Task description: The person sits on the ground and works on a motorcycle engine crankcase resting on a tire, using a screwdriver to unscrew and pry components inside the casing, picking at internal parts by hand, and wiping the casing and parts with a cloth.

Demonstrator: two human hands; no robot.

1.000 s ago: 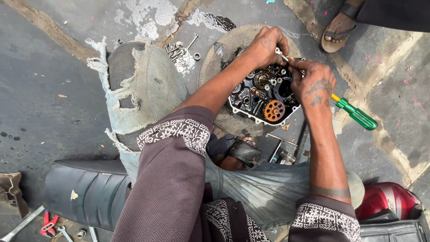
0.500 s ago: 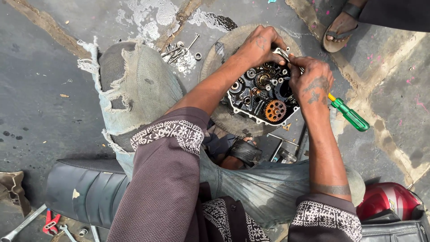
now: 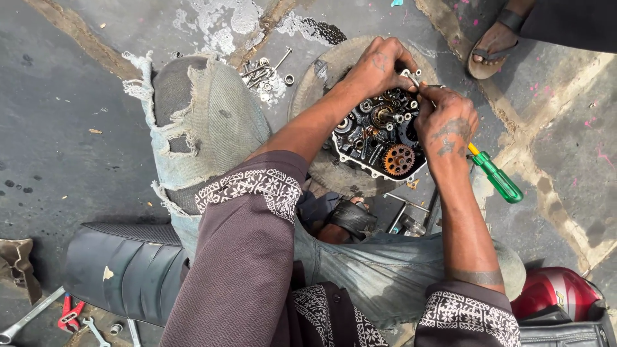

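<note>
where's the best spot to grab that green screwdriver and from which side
Grip the green screwdriver round its translucent green handle, coming from the right. The handle lies free on the ground, pointing down and right, while the yellow collar and shaft end sit tucked behind the right hand by the engine case.

The far rim of the dark open engine casing with exposed gears [image 3: 379, 138] lies hidden under the left hand [image 3: 376, 64] and right hand [image 3: 447, 122], whose fingers cover whatever small part they pinch. The green-handled screwdriver [image 3: 498, 178] loses its shaft behind the right wrist. A sandalled foot [image 3: 495, 42] far right and a red helmet-like shell [image 3: 559, 292] near right are cropped.
</note>
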